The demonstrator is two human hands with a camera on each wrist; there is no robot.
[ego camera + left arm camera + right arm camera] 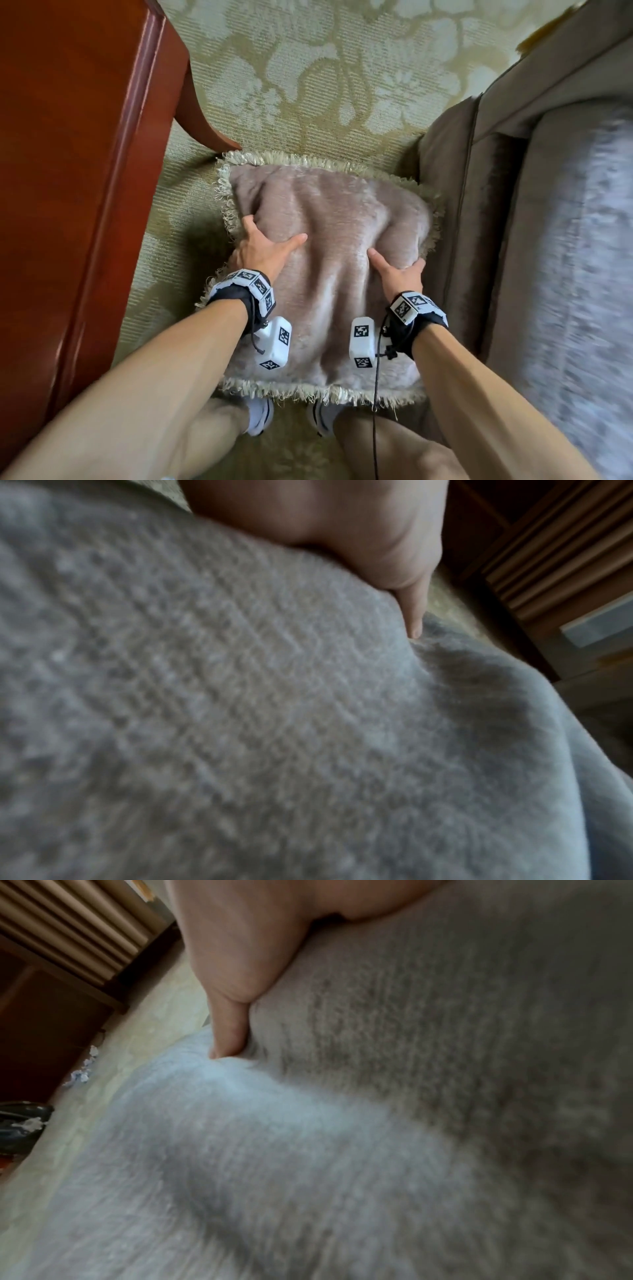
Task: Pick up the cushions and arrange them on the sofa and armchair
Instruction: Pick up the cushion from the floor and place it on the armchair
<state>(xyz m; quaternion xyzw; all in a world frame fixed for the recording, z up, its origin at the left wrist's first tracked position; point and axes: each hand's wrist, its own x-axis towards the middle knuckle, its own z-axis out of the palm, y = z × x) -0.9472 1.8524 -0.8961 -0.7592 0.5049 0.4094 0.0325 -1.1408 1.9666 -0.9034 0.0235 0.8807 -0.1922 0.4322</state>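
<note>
A pinkish-beige furry cushion (329, 246) with a pale fringe fills the middle of the head view, above the carpet and my feet. My left hand (265, 248) grips its left side, thumb on top and fingers tucked round the edge. My right hand (399, 269) grips the right side the same way. In the left wrist view the thumb (416, 615) presses into the cushion's fur (240, 696). The right wrist view has the thumb (229, 1039) dug into the fur (377, 1123). A brown sofa (479, 171) with a grey plush seat (582, 257) stands on the right.
A reddish wooden table (68, 171) with a curved leg (202, 120) stands close on the left. Floral carpet (325, 68) lies ahead between table and sofa. Crumpled paper (80, 1073) and a dark bin (20, 1123) sit on the floor in the right wrist view.
</note>
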